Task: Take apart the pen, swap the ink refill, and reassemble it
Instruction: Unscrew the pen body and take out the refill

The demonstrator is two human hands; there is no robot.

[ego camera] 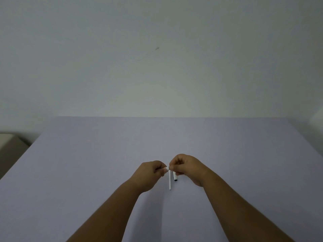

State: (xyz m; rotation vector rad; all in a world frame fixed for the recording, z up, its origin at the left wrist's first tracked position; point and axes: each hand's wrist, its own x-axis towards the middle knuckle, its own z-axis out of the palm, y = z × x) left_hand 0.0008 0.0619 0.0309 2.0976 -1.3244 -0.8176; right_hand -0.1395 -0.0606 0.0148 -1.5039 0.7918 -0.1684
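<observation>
Both my hands meet above the middle of the pale lilac table (pixel 104 154). My left hand (pixel 153 172) pinches a small white pen part (pixel 167 168) whose end pokes out to the right. My right hand (pixel 187 167) has its fingertips closed against that same white end. Below the hands, a thin white ink refill (pixel 170 181) lies on the table, pointing toward me. Beside it on the right lies a short white pen piece with a black tip (pixel 175 177), partly hidden under my right hand.
A plain grey-white wall (pixel 157 58) rises behind the table's far edge. A beige object (pixel 8 142) sits off the table's left side. A pale shape (pixel 317 117) shows at the far right edge.
</observation>
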